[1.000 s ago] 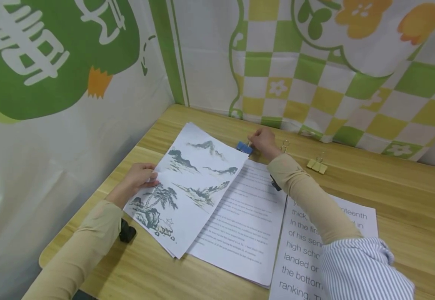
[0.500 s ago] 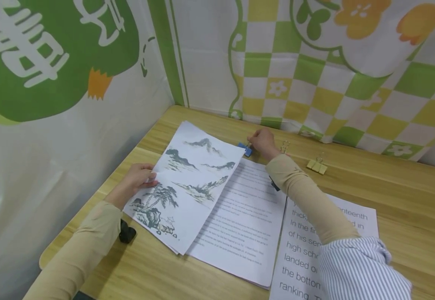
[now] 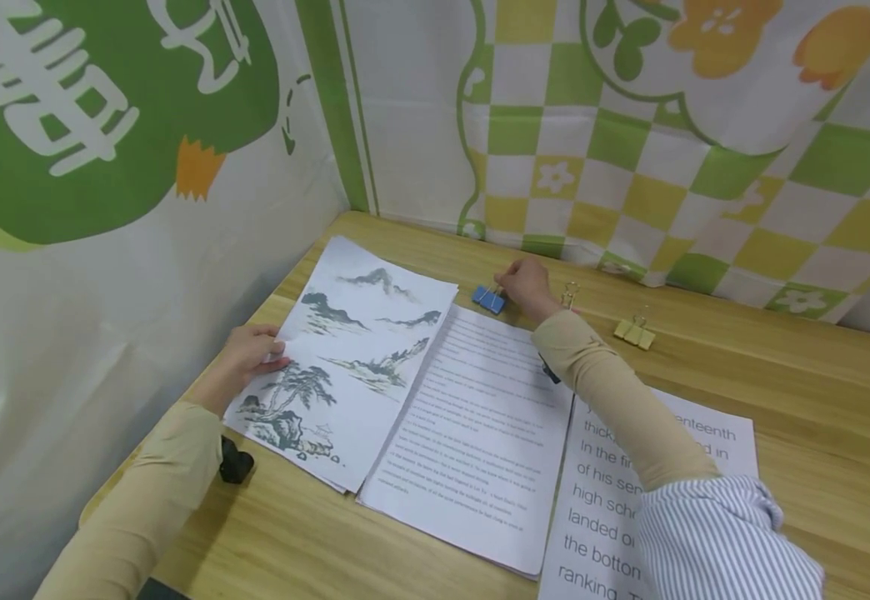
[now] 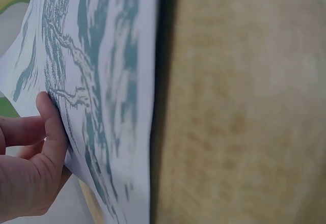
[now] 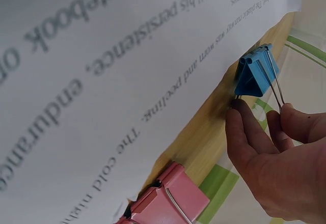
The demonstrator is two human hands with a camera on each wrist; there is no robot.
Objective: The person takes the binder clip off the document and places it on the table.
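Observation:
My left hand (image 3: 250, 354) pinches the left edge of a few sheets printed with an ink landscape (image 3: 363, 367); in the left wrist view the fingers and thumb grip their edge (image 4: 117, 81). Over at the far side of the table, my right hand (image 3: 528, 285) holds a blue binder clip (image 3: 488, 298). The right wrist view shows my thumb and fingers on the wire handles of that blue clip (image 5: 257, 71). A stack of text pages (image 3: 472, 450) lies between the hands, its left side partly under the landscape sheets.
A pink binder clip (image 5: 173, 198) sits near my right hand in the right wrist view. Further right are a yellow binder clip (image 3: 634, 333) and a large-print page (image 3: 600, 500), partly under my right forearm. Printed curtains (image 3: 420, 108) border the wooden table (image 3: 817, 400).
My left hand has drawn the landscape sheets to the left, uncovering more of the text pages and leaving a gap beside the blue clip. My right hand has barely moved; the blue clip has turned slightly.

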